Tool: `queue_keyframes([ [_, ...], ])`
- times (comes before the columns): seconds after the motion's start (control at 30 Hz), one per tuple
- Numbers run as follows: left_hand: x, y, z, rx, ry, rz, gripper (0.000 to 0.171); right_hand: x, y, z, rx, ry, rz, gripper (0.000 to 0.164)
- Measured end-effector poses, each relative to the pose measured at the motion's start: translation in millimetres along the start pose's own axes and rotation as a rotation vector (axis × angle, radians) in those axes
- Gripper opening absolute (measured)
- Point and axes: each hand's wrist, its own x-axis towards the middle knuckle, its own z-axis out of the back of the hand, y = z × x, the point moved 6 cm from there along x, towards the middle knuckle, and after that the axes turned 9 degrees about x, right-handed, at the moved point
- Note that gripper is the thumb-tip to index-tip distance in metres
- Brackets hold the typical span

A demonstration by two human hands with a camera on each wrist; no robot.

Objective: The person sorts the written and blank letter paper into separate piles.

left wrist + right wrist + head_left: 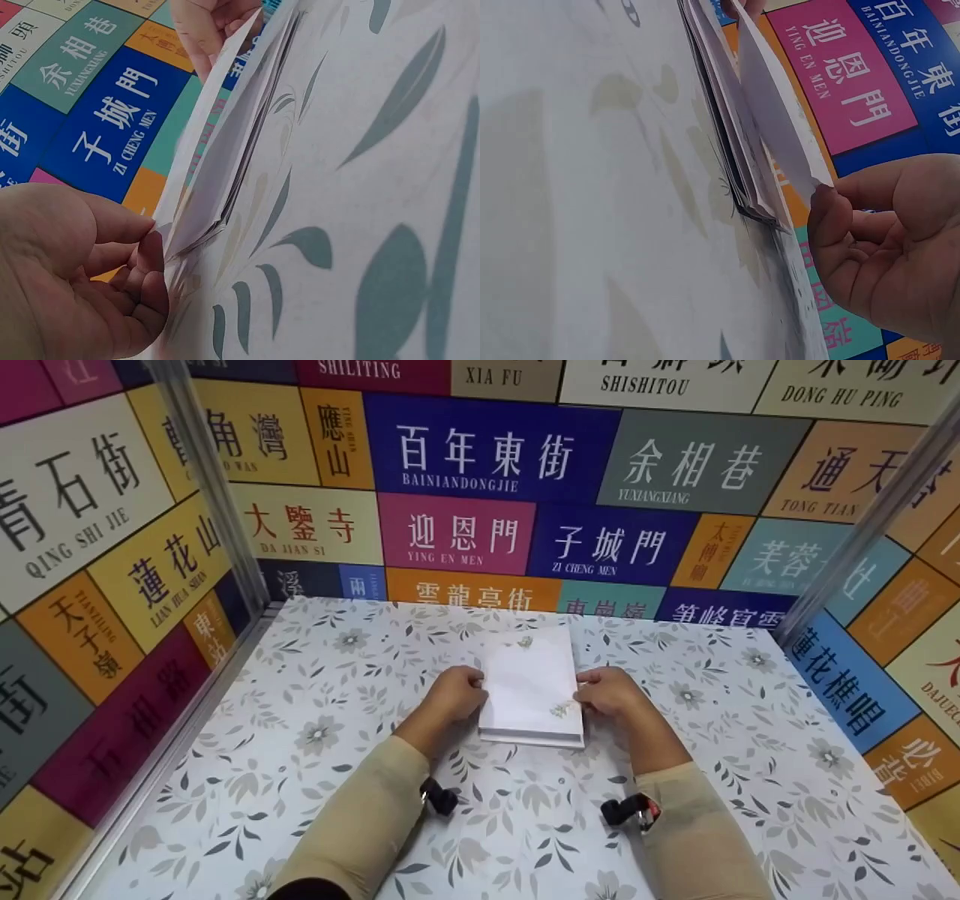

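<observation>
I see floral tabletop (pixel 315 735), walled by sign-printed panels (pixel 465 457), metal posts (pixel 214 487) at corners. White paper stack (pixel 531 694) lies mid-table, flat, between both hands. Left hand (pixel 452 695) pinches top sheet's left edge (pixel 196 161), lifted off stack; right hand (pixel 609 692) pinches its right edge (pixel 780 112) likewise. I judge symmetric hold keeps sheet level. Nothing obstructs.

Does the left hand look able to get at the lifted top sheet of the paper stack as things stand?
Probably yes. The left hand already touches the top sheet at its left edge, which stands raised off the paper stack, with nothing between.
</observation>
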Motion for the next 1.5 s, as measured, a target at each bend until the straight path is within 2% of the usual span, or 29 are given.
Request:
queue_keyframes([
  [0.2,-1.7,0.7,3.0,-0.088,-0.007,0.054,0.05,0.4,2.4,-1.6,0.054,-0.008,0.012,0.056],
  [0.37,-5.8,-5.3,3.1,-0.217,-0.04,0.048,0.051,-0.1,5.6,3.0,0.054,-0.03,0.036,0.056],
  [0.47,-6.3,-12.5,0.8,-0.266,-0.064,0.025,0.051,-0.6,5.7,8.5,0.101,-0.052,0.03,0.054],
  [0.6,-4.6,-23.5,-5.9,-0.244,-0.088,-0.011,0.051,-1.5,2.0,18.6,0.186,-0.097,0.002,0.052],
  [0.73,-1.9,-34.4,-14.0,-0.202,-0.125,-0.059,0.049,-4.6,-4.1,29.3,0.218,-0.132,0.006,0.053],
  [0.9,1.0,-50.8,-28.6,-0.173,-0.149,-0.112,0.047,-12.6,-15.5,46.0,0.237,-0.147,0.016,0.054],
  [1.07,0.7,-68.7,-52.1,-0.243,-0.106,-0.116,0.051,-20.1,-27.8,70.7,0.165,-0.17,0.02,0.055],
  [1.17,-0.1,-78.8,-65.6,-0.252,-0.077,-0.104,0.055,-23.7,-35.5,83.6,0.112,-0.175,0.035,0.056],
  [1.27,-0.6,-89.0,-77.0,-0.239,-0.059,-0.113,0.058,-28.4,-44.3,94.4,0.138,-0.166,0.043,0.057],
  [1.5,-3.4,-112.4,-95.6,-0.261,-0.064,-0.194,0.061,-38.7,-62.5,120.1,0.19,-0.171,0.023,0.056],
])
